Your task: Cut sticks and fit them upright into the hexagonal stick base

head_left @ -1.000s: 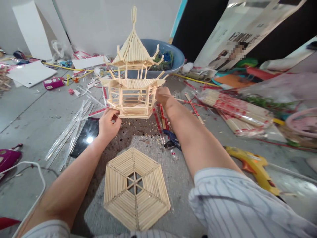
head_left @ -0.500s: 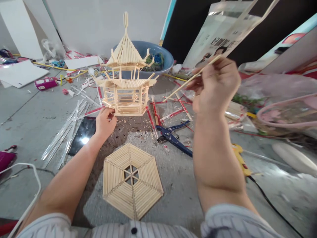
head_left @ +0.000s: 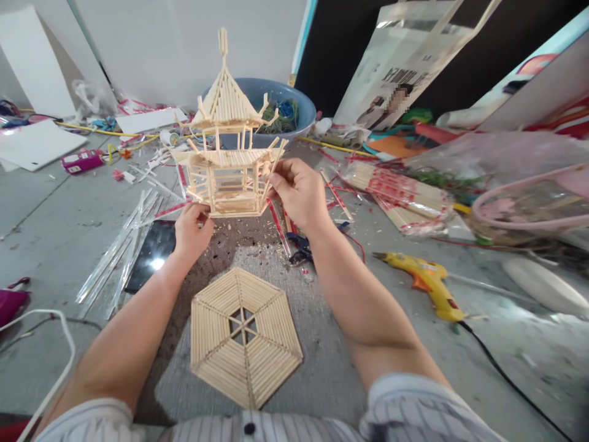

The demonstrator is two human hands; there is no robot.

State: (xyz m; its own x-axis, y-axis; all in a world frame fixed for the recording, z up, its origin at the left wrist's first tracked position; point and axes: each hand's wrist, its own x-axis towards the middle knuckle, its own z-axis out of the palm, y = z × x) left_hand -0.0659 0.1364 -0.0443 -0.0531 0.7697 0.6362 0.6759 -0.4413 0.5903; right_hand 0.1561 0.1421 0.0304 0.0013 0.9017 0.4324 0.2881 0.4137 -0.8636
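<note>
A two-tiered pagoda model (head_left: 234, 156) built of thin wooden sticks stands upright in front of me. My left hand (head_left: 195, 230) is closed at the lower left corner of its base, thumb and fingers pinched there. At the model's right side, my right hand (head_left: 301, 190) pinches a thin wooden stick (head_left: 275, 164), which leans along the outer posts below the lower roof. The fingertips partly hide the stick's middle. Nearer to me, a flat hexagonal stick panel (head_left: 271, 344) with a small spoked opening in its centre lies on the grey board.
Blue-handled cutters (head_left: 301, 248) lie partly behind my right forearm. A yellow glue gun (head_left: 426, 279) with a black cord rests at right, near packs of sticks (head_left: 400, 190). Left are a phone (head_left: 154, 255) and clear plastic strips (head_left: 117, 245). A blue basin (head_left: 304, 113) stands behind the model.
My right hand has come down and left with the stick, from raised in the air to the pagoda model's right side. My left hand has stayed at the base.
</note>
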